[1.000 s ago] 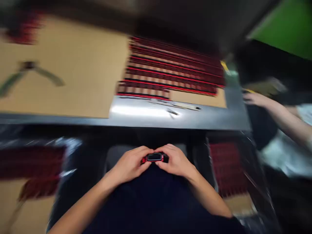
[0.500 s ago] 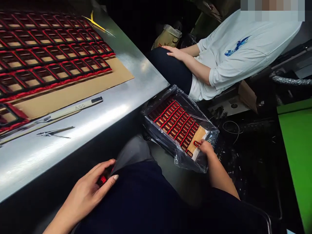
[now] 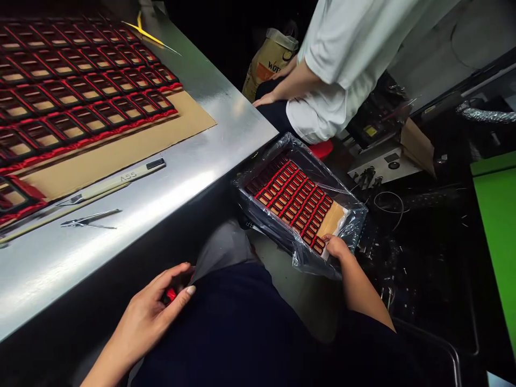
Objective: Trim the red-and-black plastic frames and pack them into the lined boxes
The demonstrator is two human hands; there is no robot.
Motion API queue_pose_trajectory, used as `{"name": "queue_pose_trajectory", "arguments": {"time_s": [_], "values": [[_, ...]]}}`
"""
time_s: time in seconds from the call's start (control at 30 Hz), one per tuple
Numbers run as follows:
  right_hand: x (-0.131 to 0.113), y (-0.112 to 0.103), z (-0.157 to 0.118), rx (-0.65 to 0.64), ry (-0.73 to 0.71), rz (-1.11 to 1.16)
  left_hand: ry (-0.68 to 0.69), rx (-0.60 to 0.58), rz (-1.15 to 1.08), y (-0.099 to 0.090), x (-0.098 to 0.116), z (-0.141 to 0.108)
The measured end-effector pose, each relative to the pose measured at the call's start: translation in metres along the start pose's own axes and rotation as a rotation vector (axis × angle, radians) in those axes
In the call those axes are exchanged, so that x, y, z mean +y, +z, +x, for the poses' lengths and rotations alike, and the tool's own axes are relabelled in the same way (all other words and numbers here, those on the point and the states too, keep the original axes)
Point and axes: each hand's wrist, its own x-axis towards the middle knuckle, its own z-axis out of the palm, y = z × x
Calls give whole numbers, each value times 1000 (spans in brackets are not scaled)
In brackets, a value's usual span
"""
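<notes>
My left hand (image 3: pixel 151 303) is curled low beside my leg. Something red and black (image 3: pixel 171 294) shows between its thumb and fingers, mostly hidden by them. My right hand (image 3: pixel 337 247) reaches into a plastic-lined tray (image 3: pixel 350 228), its fingers closed at the edge of a small red-and-black rectangular frame (image 3: pixel 318 245). That frame lies at the near end of a row, on brown cardboard (image 3: pixel 334 217). Rows of matching frames (image 3: pixel 296 196) fill much of the tray.
On the metal table (image 3: pixel 189 172) lie larger-looking rows of red-and-black frames (image 3: pixel 76 91) on cardboard (image 3: pixel 193 115), a pen-like tool marked A55 (image 3: pixel 129 176), tweezers (image 3: pixel 91 217) and a yellow-handled tool (image 3: pixel 151 36). A person in a white shirt (image 3: pixel 342 70) sits beyond the tray.
My right hand has brought its frame leftward and down against the frame at the row's end. The person in white has shifted within view. My left hand stays nearly the same.
</notes>
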Motion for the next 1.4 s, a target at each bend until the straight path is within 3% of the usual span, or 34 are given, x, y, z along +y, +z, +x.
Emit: {"name": "queue_pose_trajectory", "arguments": {"time_s": [0.07,0.13,0.23,0.3,0.37,0.4,0.47,0.53,0.63,0.77,1.0,1.2,1.4], "values": [[-13,-15,-5,64,1,40,-117,-4,-195,0,2,0],[-42,-29,-14,127,-77,89,-293,28,-524,1,12,-1],[-125,-33,-44,120,-400,186,-470,183,-1066,3,38,-1],[-193,-22,-84,-15,-715,253,-503,282,-1222,1,55,3],[-253,-5,-136,-349,-1114,454,-443,400,-1297,-4,64,5],[-277,3,-162,-499,-1217,490,-415,453,-1288,-7,65,3],[-312,17,-204,-628,-1281,520,-394,585,-1280,-14,64,-8],[-332,26,-229,-661,-1325,541,-403,721,-1296,-17,60,-27],[-342,32,-240,-709,-1411,561,-386,827,-1373,-17,54,-54],[-337,33,-241,-742,-1479,558,-306,780,-1451,-11,50,-71],[-327,33,-244,-719,-1475,604,-305,682,-1384,2,50,-62],[-325,30,-245,-685,-1510,623,-222,657,-1303,2,52,-61],[-327,28,-246,-801,-1533,582,-191,692,-1310,1,51,-68]]}}
